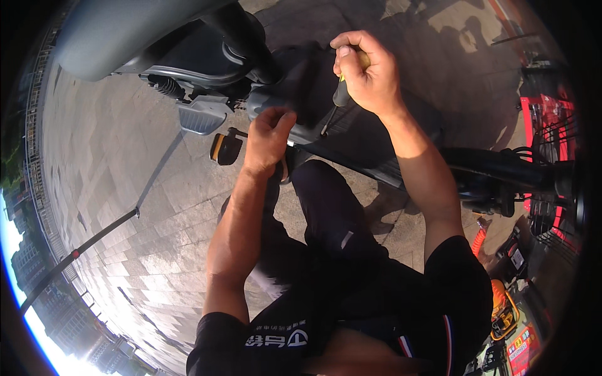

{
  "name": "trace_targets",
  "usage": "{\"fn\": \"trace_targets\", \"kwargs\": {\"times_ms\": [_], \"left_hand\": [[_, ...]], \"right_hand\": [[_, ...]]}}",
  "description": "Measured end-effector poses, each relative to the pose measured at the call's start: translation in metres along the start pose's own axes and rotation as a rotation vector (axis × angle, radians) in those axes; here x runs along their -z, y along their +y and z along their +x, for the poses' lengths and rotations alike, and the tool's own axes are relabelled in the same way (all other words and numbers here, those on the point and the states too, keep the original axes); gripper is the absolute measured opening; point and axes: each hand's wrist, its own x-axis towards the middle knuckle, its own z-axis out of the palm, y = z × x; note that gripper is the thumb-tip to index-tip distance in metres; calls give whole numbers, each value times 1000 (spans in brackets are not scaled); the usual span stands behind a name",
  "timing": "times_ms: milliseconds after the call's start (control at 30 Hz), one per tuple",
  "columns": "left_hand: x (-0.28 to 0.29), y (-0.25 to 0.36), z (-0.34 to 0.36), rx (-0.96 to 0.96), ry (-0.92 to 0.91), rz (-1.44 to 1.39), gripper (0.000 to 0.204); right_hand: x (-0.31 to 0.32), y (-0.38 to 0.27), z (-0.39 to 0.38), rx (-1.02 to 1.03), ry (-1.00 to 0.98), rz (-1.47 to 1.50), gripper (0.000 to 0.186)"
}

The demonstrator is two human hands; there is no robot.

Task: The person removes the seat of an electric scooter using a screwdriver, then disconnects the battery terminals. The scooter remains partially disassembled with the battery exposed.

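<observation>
My right hand (378, 78) is closed around the yellow and dark handle of a screwdriver (342, 95). The tool slants down, its thin shaft reaching the edge of the dark footboard (370, 138) of an electric scooter. At the left end of that footboard, my left hand (268, 139) has its thumb and fingers pressed together close to the dark plastic. What it pinches, if anything, is hidden. Below and left of it sticks out a pedal (227, 149) with an amber reflector.
The scooter's seat (132, 34) rises at upper left, above a grey footrest (204, 114). Its front end runs off to the right. Beyond it stands a red rack (533, 122). An orange coiled hose (479, 243) and an orange-and-black object (500, 304) lie at lower right.
</observation>
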Motion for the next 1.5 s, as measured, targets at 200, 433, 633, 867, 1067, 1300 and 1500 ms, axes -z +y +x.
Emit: {"fn": "trace_targets", "kwargs": {"times_ms": [200,433,633,867,1067,1300,1500], "left_hand": [[1,4,2,-109,5,204,32],[1,9,4,-209,13,286,33],[4,14,5,-234,0,396,33],[13,13,12,-251,51,386,31],[21,-9,31,-216,154,343,33],[36,-40,71,-48,329,365,67],[39,-34,82,61,332,301,55]], "right_hand": [[2,-10,-10,12,-63,-36,8],[8,-29,-24,136,-71,-58,12],[38,-55,-21,93,-227,-646,32],[44,-65,-41,314,-399,-272,34],[63,-81,-50,291,-438,-298,39],[144,-103,-112,149,-47,-272,28],[229,-88,-345,-615,683,116,20]]}}
